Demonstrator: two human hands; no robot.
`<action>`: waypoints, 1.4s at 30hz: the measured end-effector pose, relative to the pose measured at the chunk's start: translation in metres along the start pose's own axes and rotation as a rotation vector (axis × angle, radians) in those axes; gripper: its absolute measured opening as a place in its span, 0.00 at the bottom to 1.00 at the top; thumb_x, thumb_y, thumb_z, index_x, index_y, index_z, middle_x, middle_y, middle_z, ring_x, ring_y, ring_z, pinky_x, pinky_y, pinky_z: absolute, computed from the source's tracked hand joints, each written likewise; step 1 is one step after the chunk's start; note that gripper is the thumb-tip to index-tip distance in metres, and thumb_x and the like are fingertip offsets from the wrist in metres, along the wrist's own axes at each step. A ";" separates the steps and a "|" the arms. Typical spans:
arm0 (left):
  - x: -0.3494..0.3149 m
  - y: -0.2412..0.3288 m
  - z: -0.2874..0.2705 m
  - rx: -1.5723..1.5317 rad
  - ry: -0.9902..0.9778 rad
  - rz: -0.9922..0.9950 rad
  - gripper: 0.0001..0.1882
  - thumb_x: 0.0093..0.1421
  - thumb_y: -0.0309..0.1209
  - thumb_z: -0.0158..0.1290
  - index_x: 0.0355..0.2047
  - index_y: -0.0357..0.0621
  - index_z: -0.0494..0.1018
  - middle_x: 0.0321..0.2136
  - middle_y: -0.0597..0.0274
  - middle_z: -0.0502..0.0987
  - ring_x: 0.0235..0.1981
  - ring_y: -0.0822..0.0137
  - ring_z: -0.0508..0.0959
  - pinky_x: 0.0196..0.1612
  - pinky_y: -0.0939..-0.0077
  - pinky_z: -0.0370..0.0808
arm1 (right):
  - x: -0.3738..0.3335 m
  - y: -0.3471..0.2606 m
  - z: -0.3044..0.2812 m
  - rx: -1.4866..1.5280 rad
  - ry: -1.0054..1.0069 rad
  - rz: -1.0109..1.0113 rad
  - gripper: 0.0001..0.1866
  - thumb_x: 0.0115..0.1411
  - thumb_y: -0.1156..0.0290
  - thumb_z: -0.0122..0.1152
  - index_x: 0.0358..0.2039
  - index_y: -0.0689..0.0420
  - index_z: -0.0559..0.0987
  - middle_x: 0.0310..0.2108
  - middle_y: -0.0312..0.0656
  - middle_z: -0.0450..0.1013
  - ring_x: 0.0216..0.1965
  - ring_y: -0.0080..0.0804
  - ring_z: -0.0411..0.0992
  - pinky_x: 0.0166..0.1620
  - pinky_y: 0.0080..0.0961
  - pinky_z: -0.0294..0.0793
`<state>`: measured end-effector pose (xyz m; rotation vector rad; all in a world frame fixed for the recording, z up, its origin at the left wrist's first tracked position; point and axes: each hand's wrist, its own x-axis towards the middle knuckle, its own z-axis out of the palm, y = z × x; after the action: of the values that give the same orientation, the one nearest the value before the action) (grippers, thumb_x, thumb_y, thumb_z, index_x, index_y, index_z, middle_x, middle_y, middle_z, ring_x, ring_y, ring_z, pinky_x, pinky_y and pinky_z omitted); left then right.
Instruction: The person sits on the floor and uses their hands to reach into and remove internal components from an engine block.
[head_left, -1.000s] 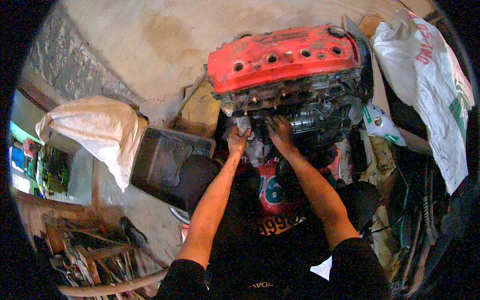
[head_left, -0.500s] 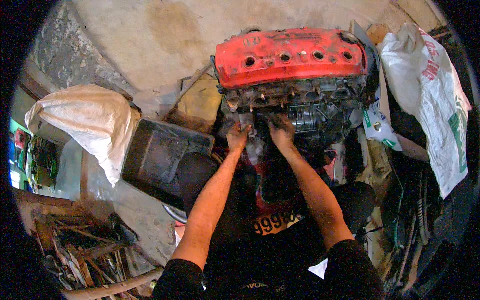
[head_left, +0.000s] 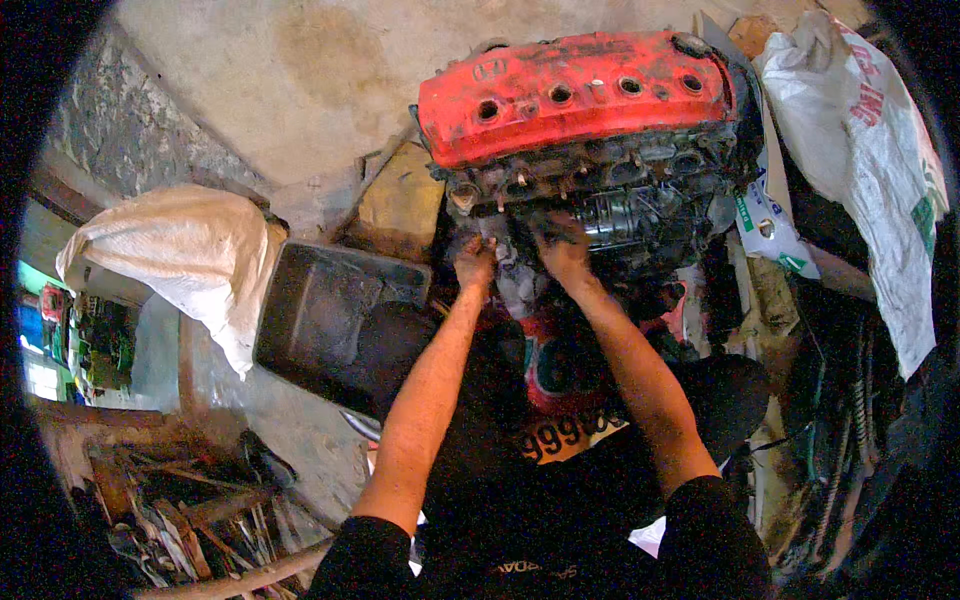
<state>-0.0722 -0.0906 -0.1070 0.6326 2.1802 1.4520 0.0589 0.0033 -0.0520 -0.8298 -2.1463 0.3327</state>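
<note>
In front of me lies a car engine with a red valve cover (head_left: 590, 125), which has a row of round holes. Below the cover the dark, greasy engine side (head_left: 655, 215) faces me. At its left part is my left hand (head_left: 474, 262), closed with curled fingers; what it grips is too dark to name. My right hand (head_left: 566, 258) reaches against the engine just to the right, its fingers smeared and lost in shadow. Between the two hands sits a grey, lumpy part (head_left: 515, 275), whose kind I cannot tell.
Left of my knee stands a black plastic tub (head_left: 335, 300), with a beige sack (head_left: 185, 255) beyond it. A white woven sack (head_left: 870, 180) hangs at the right. Wood scraps (head_left: 200, 520) lie lower left, and a yellowish board (head_left: 400, 200) sits beside the engine.
The view has shifted slightly, so the engine appears a little higher. Both hands stay at the same part of the engine, and the right hand's fingers have moved a little.
</note>
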 end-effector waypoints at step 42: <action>-0.030 0.034 -0.005 0.407 0.066 0.434 0.31 0.36 0.37 0.58 0.38 0.33 0.60 0.36 0.45 0.67 0.36 0.51 0.67 0.39 0.68 0.64 | -0.016 0.034 -0.021 0.163 -0.078 -0.015 0.11 0.41 0.71 0.55 0.29 0.55 0.73 0.28 0.44 0.70 0.30 0.41 0.67 0.33 0.29 0.67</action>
<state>-0.0468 -0.0999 -0.0705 1.2802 2.5235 1.2304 0.0983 0.0176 -0.0643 -0.7175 -2.1628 0.5325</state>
